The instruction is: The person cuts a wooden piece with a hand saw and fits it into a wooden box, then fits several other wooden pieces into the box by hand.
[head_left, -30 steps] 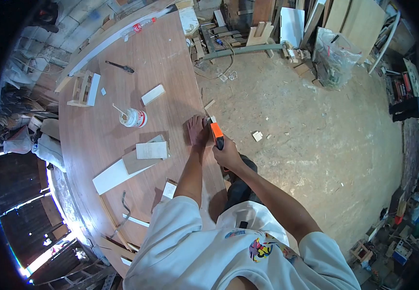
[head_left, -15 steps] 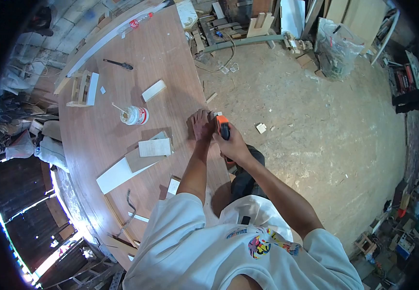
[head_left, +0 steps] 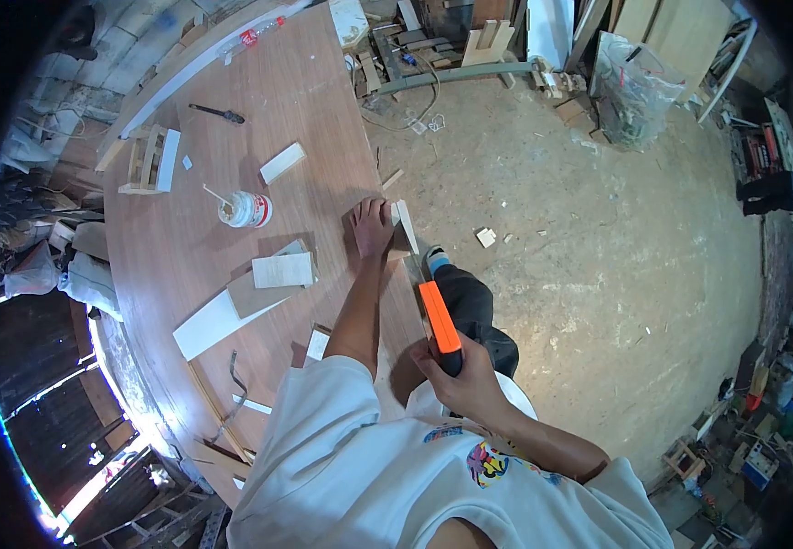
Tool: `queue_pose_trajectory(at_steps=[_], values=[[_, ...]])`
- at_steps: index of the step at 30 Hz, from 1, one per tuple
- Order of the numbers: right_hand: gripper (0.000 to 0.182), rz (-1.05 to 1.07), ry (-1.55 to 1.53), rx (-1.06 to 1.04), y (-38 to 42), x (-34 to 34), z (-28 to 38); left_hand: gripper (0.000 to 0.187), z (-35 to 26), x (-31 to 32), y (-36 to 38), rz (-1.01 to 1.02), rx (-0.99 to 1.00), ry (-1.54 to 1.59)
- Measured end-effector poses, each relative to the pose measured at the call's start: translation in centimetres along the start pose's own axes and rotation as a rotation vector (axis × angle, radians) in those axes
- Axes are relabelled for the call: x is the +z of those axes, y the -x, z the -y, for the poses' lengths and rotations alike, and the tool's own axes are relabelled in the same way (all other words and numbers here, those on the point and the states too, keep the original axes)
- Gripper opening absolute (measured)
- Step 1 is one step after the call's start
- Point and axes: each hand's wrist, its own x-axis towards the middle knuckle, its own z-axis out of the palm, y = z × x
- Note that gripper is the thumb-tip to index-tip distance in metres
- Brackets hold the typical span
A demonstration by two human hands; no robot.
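Observation:
An orange and black tool (head_left: 439,317) is gripped in my right hand (head_left: 466,382), close to my body, just past the table edge. My left hand (head_left: 373,229) lies with its fingers spread on the wooden table (head_left: 323,119). Right beside it, a pale wood piece (head_left: 405,227) sticks out over the edge. Whether my palm presses on part of that piece cannot be seen. Left of my hands are a white jar (head_left: 246,209) with a stick in it, a loose pale block (head_left: 283,163) and a block (head_left: 283,271) lying on a long white-faced board (head_left: 204,328).
A small wooden frame (head_left: 151,160), a dark tool (head_left: 217,113) and a plastic bottle (head_left: 262,31) are farther along the table. My leg (head_left: 470,302) is beside the edge. On the floor are a wood scrap (head_left: 486,238) and a full plastic bag (head_left: 636,91).
My right hand has drawn the orange tool back toward my body, away from my left hand. The pale wood piece at the edge now shows more. My left hand stays on the table.

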Motion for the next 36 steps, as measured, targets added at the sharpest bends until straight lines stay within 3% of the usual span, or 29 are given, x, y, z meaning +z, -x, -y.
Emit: queue_pose_trajectory(at_steps=[3,8,12,14,20,24,29,34,36], values=[[0.013,-0.066,0.040,-0.091,-1.1,0.1,-2.9,0.022,0.2,0.3,0.0,0.060,-0.019,0.011],[0.008,-0.150,0.126,-0.203,-11.3,2.0,-11.5,0.023,0.3,0.4,0.3,0.041,0.015,-0.002],[0.009,-0.188,0.203,-0.206,-11.8,2.8,-9.3,0.023,-0.4,-0.1,0.0,0.004,-0.037,-0.082],[0.009,-0.097,0.217,-0.071,-10.7,1.4,-7.1,0.022,-0.3,-0.2,-0.2,0.026,-0.047,-0.085],[0.010,-0.053,0.081,-0.021,-3.4,-0.6,-1.4,0.023,0.6,0.6,0.0,0.066,-0.021,-0.110],[0.009,-0.069,0.036,-0.117,-1.9,-0.4,-1.9,0.024,0.4,0.6,0.1,0.037,-0.029,-0.109],[0.008,-0.044,0.078,-0.166,-10.3,0.5,-11.1,0.026,1.3,1.0,0.2,0.068,0.014,-0.088],[0.009,-0.095,0.165,-0.211,-11.5,1.6,-9.4,0.025,0.7,0.9,-0.1,0.007,-0.042,-0.139],[0.010,-0.059,0.176,-0.043,-9.8,1.3,-5.7,0.023,0.4,0.6,-0.2,0.003,-0.052,-0.123]])
